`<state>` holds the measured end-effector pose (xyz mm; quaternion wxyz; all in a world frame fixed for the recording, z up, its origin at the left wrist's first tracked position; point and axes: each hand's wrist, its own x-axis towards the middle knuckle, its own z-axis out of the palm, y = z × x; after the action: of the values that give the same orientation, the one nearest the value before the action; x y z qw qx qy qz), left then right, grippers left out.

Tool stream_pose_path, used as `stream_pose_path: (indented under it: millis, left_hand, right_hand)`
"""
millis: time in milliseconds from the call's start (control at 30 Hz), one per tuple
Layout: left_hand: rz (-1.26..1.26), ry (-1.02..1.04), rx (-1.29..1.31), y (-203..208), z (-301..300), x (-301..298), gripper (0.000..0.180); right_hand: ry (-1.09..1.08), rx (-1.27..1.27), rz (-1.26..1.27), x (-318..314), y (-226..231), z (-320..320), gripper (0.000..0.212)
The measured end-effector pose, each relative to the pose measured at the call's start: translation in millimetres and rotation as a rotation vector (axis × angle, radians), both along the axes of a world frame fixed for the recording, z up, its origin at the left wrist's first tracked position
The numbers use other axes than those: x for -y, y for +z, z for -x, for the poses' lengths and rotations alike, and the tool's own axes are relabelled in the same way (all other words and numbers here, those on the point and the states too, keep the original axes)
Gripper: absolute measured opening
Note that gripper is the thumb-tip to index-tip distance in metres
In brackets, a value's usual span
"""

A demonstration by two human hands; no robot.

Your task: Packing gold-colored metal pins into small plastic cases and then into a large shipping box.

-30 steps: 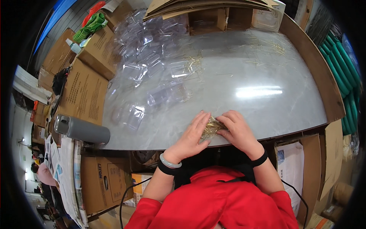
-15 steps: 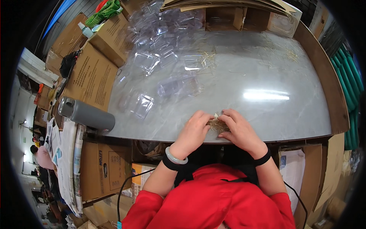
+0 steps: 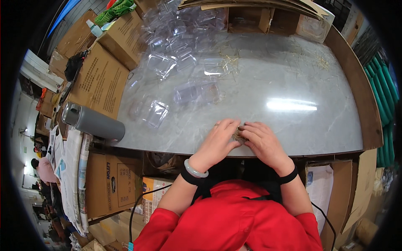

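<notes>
At the table's near edge, my left hand [image 3: 218, 140] and my right hand [image 3: 264, 143] close in from both sides on a small bundle of thin gold-coloured pins [image 3: 239, 137]. Fingers of both hands curl around it, so most of the bundle is hidden. Whether the pins are wires or needles is too fine to tell. Farther off lie clear plastic boxes, one box [image 3: 158, 113] to the left of my hands and another box [image 3: 192, 93] beyond them. Loose gold pins [image 3: 231, 63] are scattered by a further clear box.
A heap of clear plastic boxes [image 3: 180, 31] fills the far left of the grey table [image 3: 293, 129]. Left stands a grey bottle [image 3: 98, 124] beside a cardboard box [image 3: 98, 83]. Cardboard compartments [image 3: 247, 21] line the back; a cardboard wall [image 3: 356, 79] borders the right.
Both hands have drawn closer around the bundle, and less of it shows between them. The left fingers have shifted slightly right and up over it.
</notes>
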<state>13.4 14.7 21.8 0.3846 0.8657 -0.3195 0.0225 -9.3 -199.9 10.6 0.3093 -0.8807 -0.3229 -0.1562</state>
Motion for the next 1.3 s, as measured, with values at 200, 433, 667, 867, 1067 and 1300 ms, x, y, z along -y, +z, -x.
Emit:
stream_pose_path:
  millis: [200,433,667,867,1067,1300]
  left_hand:
    - [-0.04,0.08,-0.057,-2.0,5.1,11.3,0.04]
    - [-0.063,0.216,0.175,-5.5,18.3,21.0,0.041]
    - [0.284,0.142,-0.184,-11.4,26.2,29.1,0.055]
    - [-0.121,0.074,0.18,8.2,18.7,15.6,0.058]
    - [0.002,0.098,0.148,-26.4,17.5,26.8,0.051]
    - [0.051,0.301,0.094,-18.8,33.0,45.9,0.044]
  right_hand:
    - [0.045,-0.103,-0.111,2.6,2.5,0.1,0.043]
    - [-0.002,-0.142,-0.057,18.5,8.3,1.5,0.051]
    - [-0.068,-0.128,-0.054,14.3,4.2,5.7,0.058]
    - [-0.051,-0.141,-0.095,18.0,8.2,6.7,0.053]
    - [-0.047,-0.11,-0.08,13.6,5.0,6.6,0.047]
    - [-0.025,-0.104,-0.09,13.1,5.2,7.4,0.047]
